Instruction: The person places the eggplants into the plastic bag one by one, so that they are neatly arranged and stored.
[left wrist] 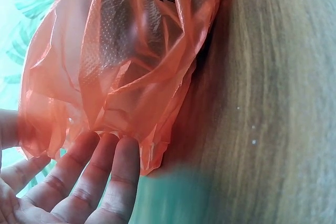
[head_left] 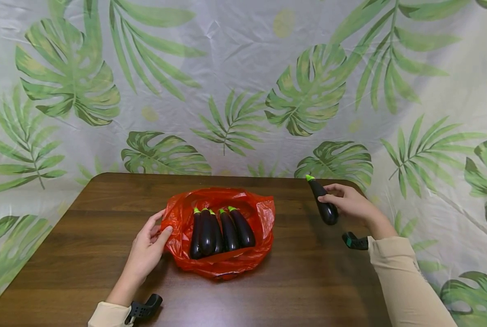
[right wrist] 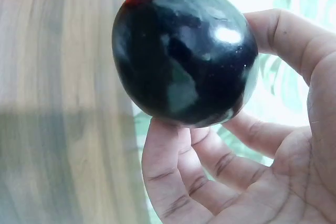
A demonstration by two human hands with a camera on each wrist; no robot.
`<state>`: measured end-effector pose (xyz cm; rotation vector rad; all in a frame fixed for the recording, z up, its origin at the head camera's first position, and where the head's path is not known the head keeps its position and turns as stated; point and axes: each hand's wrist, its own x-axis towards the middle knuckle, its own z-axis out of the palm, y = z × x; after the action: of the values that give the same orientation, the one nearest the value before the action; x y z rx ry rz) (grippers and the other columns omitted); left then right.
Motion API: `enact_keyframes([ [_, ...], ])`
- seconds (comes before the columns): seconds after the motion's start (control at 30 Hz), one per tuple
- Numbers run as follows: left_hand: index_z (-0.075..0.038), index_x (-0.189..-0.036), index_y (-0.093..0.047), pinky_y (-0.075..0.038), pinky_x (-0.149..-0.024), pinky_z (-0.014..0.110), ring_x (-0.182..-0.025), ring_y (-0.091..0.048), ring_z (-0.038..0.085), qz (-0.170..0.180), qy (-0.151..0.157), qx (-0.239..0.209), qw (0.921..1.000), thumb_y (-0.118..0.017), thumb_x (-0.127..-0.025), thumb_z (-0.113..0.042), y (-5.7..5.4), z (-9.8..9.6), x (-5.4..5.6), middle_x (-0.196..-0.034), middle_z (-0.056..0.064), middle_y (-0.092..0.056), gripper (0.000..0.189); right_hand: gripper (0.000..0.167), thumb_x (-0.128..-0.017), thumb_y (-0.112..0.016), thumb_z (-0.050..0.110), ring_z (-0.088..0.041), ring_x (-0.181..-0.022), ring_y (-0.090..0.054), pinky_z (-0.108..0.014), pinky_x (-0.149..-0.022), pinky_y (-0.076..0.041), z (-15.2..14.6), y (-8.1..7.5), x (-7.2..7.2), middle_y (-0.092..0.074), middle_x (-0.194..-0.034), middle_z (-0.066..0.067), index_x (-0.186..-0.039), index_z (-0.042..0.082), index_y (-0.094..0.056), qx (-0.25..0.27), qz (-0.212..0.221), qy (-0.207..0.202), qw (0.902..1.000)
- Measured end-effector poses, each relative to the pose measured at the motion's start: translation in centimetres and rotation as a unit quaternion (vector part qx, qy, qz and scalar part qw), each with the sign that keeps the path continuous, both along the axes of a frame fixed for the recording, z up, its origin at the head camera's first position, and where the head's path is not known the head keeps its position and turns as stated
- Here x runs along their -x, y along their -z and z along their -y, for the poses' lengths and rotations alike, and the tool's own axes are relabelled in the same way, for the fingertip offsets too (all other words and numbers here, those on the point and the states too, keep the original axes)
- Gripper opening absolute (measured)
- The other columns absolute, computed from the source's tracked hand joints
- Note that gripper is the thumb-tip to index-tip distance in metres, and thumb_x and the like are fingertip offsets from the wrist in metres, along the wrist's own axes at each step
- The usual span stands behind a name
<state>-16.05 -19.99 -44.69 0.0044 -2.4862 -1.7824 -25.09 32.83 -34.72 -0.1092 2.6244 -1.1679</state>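
A red plastic bag [head_left: 264, 213] lies with its mouth spread wide on the table. Several dark purple eggplants [head_left: 207, 234] with green stem ends lie side by side inside it. My left hand [head_left: 147, 245] pinches the bag's left rim, thumb on one side and fingers on the other; in the left wrist view the fingers [left wrist: 118, 177] press the thin plastic [left wrist: 58, 77]. To the right of the bag, my right hand [head_left: 351, 204] grips a single eggplant [head_left: 322, 200] above the table, stem end up and tilted left. The right wrist view shows its glossy rounded end [right wrist: 184, 56] between thumb and fingers.
The dark brown wooden table [head_left: 309, 281] extends around the bag, its far edge close behind. A leaf-patterned curtain [head_left: 243, 91] hangs beyond that edge and along the sides. Black bands [head_left: 145, 309] sit on both wrists.
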Motion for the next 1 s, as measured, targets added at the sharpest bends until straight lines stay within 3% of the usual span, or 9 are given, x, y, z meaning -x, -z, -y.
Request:
enact_keyframes([
  [0.23,-0.016,-0.163,-0.043,-0.060,-0.079,0.017,-0.093,-0.073,0.007,-0.003,0.000,0.004,1.0000,-0.060,-0.111,-0.023,0.0,0.0,0.0,-0.134,0.028,-0.069,0.054,0.072,-0.108,-0.064,0.041,-0.014,-0.095,-0.072,-0.032,-0.079,-0.063,1.2,-1.3,0.1,-0.062,-0.134,-0.022,-0.162,0.001,-0.038,0.024,0.001,-0.009,0.9997],
  [0.57,-0.017,-0.163,-0.043,-0.060,-0.078,0.018,-0.090,-0.071,0.002,-0.004,0.000,-0.001,1.0000,-0.060,-0.111,-0.021,0.0,0.0,0.0,-0.133,0.028,-0.070,0.054,0.072,-0.108,-0.065,0.039,-0.015,-0.100,-0.074,-0.034,-0.084,-0.065,3.2,-3.2,-0.3,-0.060,-0.136,-0.025,-0.161,0.000,-0.037,0.044,-0.005,-0.018,0.9989],
  [0.8,-0.018,-0.163,-0.043,-0.060,-0.079,0.017,-0.093,-0.072,0.007,-0.003,0.001,0.000,1.0000,-0.060,-0.112,-0.022,0.0,0.1,-0.1,-0.134,0.027,-0.069,0.054,0.076,-0.108,-0.063,0.042,-0.016,-0.107,-0.072,-0.034,-0.088,-0.063,5.1,-4.7,-0.7,-0.058,-0.148,-0.029,-0.165,0.001,-0.033,0.014,-0.019,-0.034,0.9992],
  [1.0,-0.018,-0.163,-0.042,-0.060,-0.080,0.017,-0.096,-0.074,0.010,-0.001,0.001,0.001,1.0000,-0.060,-0.112,-0.023,0.0,0.1,-0.1,-0.136,0.027,-0.069,0.055,0.074,-0.107,-0.064,0.043,-0.019,-0.109,-0.071,-0.037,-0.092,-0.062,7.2,-5.8,-0.9,-0.062,-0.144,-0.026,-0.164,0.005,-0.037,-0.003,-0.031,-0.041,0.9987],
])
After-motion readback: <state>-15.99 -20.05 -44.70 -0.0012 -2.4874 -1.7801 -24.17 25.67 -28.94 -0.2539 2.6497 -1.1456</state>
